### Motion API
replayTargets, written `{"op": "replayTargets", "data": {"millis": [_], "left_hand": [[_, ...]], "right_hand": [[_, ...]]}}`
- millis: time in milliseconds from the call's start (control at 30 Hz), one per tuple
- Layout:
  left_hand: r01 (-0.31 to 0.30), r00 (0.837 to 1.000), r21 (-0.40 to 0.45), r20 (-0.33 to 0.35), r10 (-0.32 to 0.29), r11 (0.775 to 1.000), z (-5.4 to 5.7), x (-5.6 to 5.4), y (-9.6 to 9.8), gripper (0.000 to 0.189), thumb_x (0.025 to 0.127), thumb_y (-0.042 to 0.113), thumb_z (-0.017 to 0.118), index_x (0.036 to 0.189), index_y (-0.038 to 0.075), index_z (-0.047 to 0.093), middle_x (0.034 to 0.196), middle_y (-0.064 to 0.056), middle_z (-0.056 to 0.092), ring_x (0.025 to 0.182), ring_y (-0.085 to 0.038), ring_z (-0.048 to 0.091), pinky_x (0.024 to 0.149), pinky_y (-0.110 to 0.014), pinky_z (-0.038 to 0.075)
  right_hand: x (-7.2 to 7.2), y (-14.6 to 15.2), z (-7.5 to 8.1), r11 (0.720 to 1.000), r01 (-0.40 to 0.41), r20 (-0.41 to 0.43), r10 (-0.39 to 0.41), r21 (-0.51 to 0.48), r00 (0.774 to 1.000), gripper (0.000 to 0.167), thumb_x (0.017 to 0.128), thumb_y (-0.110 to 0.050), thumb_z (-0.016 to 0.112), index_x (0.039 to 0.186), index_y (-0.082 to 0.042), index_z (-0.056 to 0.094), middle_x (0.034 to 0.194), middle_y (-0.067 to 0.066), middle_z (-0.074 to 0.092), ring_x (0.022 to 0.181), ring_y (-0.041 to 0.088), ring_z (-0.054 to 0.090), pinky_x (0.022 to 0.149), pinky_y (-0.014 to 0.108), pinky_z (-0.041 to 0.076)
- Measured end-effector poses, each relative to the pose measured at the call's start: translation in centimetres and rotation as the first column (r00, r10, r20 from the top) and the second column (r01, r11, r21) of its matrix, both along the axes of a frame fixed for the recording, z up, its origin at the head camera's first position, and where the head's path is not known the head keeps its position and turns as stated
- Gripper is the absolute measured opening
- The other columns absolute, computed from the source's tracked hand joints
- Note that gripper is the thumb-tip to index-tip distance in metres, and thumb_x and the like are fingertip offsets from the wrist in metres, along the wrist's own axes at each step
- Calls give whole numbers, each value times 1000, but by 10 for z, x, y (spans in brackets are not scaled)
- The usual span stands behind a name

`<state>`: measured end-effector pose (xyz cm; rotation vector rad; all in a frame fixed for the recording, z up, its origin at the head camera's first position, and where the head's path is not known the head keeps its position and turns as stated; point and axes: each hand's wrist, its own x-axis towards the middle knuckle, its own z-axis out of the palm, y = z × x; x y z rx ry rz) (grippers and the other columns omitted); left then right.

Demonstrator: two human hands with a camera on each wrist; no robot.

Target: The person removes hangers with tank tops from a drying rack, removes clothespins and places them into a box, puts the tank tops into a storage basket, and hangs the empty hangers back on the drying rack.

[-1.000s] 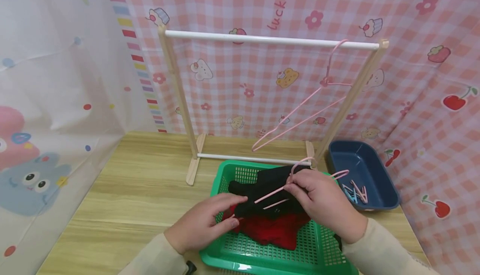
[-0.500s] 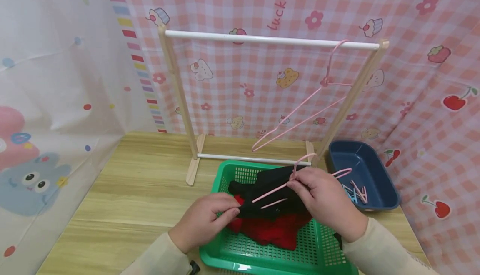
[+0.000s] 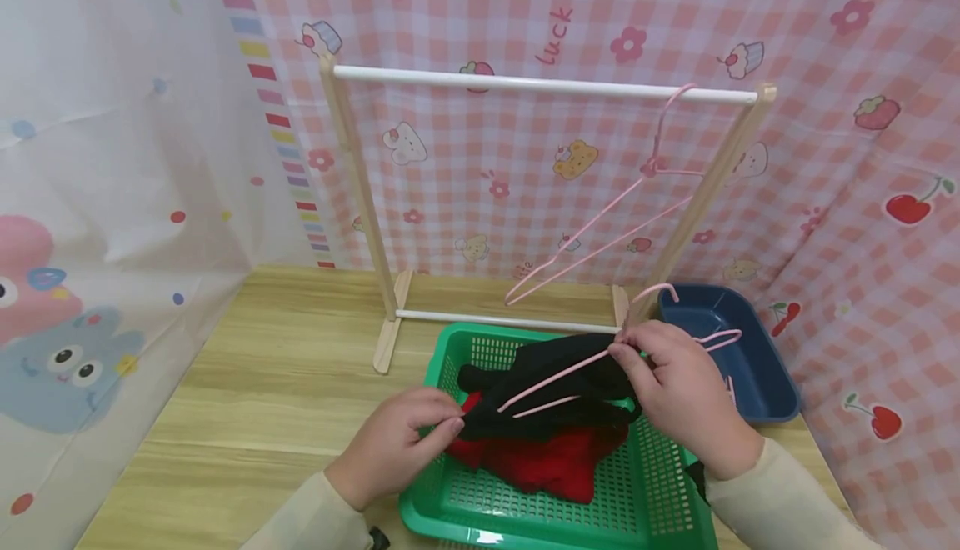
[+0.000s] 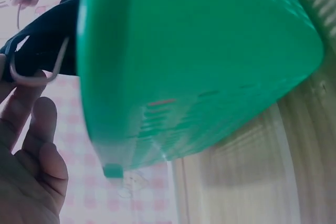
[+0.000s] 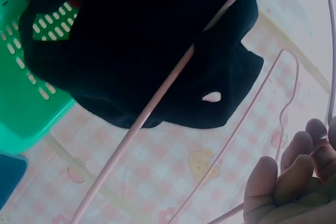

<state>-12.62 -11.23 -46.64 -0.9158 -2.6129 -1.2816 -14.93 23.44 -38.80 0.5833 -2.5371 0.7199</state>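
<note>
In the head view my left hand [image 3: 397, 446] pinches the left edge of a black garment [image 3: 555, 412] between thumb and finger. My right hand [image 3: 686, 400] grips a pink clothes hanger [image 3: 555, 379] just below its hook. The hanger's left arm runs into the garment, and in the left wrist view its rounded end [image 4: 34, 81] shows at the black cloth [image 4: 52, 30] by my left fingers. The right end of the hanger sticks out bare beyond my right hand. Under the black garment a red garment [image 3: 540, 458] lies in a green basket [image 3: 517, 525].
Behind the basket stands a rack of light wood with a white top rail [image 3: 525, 83]. A second pink hanger [image 3: 585, 233] hangs near its right end. To the right is a dark blue bin [image 3: 761, 350], with a clothespin [image 3: 731, 387] partly hidden by my right hand.
My right hand has moved right and slightly up with the hanger. My left fingers have closed on the black garment's edge and shifted left, stretching the cloth between both hands.
</note>
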Motion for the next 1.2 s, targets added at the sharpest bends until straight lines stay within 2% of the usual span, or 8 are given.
{"op": "replayTargets", "data": {"millis": [233,567,800,1033,1200], "left_hand": [[-20,999,-21,32,20,1000,-4,2,-5,15,103,20,68,100,23,82,105,14,75,100,-6,67,92,-36,59],[-33,996,-64,85,38,997,-7,3,-8,15,103,19,67,99,23,81,105,16,74,102,-6,66,96,-38,59],[-52,998,-115,28,56,992,-12,4,-7,12,100,17,71,94,19,81,105,14,75,103,-8,66,95,-39,58],[-56,998,-153,-5,56,987,-17,4,-6,9,99,19,73,94,19,81,103,17,73,101,-7,63,96,-40,54],[-89,996,-210,-26,86,974,-19,6,-5,8,98,21,74,97,22,82,107,15,73,106,-9,62,101,-46,51]], "right_hand": [[-1,8,3,998,47,-38,-48,-33,998,15,96,-5,74,85,-13,68,83,-5,63,81,11,50,71,25,36],[-1,13,4,995,44,-51,-49,-91,998,11,98,-6,72,90,-13,71,83,-5,63,81,7,46,70,22,33],[1,13,6,984,61,-10,-64,-168,998,11,103,-7,66,93,-8,73,83,-4,61,71,4,44,61,21,34],[2,12,7,975,67,0,-68,-212,998,12,104,-6,64,95,-9,72,82,-3,57,66,5,44,59,21,35],[4,12,11,951,92,55,-80,-296,995,13,106,-8,60,97,-9,70,75,-5,54,59,8,42,56,24,36]]}}
